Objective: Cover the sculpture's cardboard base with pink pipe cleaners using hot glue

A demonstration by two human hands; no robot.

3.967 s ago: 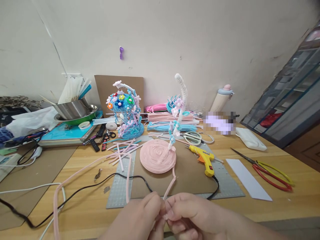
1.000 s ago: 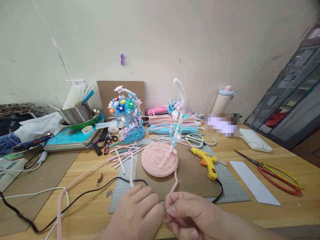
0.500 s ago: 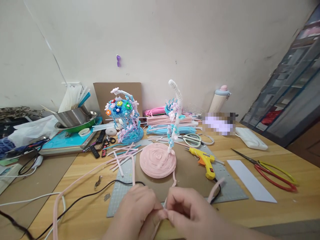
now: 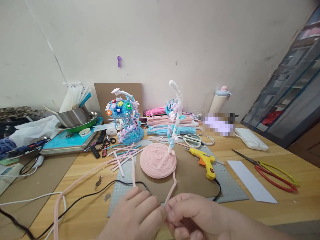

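Note:
My left hand (image 4: 140, 215) and my right hand (image 4: 192, 213) meet at the near table edge, both pinched on a pink pipe cleaner (image 4: 171, 190). That strand runs up to a flat pink coiled disc (image 4: 158, 160) on a brown card. A white curved stem with small flowers (image 4: 175, 113) rises from the disc's far right rim. Another long pink strand (image 4: 82, 173) trails left across the table and loops down to the near edge.
A yellow glue gun (image 4: 206, 161) lies right of the disc, its black cord (image 4: 75, 200) crossing the grey cutting mat (image 4: 120, 191). Red-handled scissors (image 4: 272, 175) and a white paper strip (image 4: 250, 181) lie right. A blue flowered craft (image 4: 126, 116), pipe cleaner stacks (image 4: 170, 123) and a steel bowl (image 4: 73, 115) stand behind.
My hands stayed together at the near edge, twisting the pink strand. A loose pink end that swung up at the right half a second ago is out of sight now.

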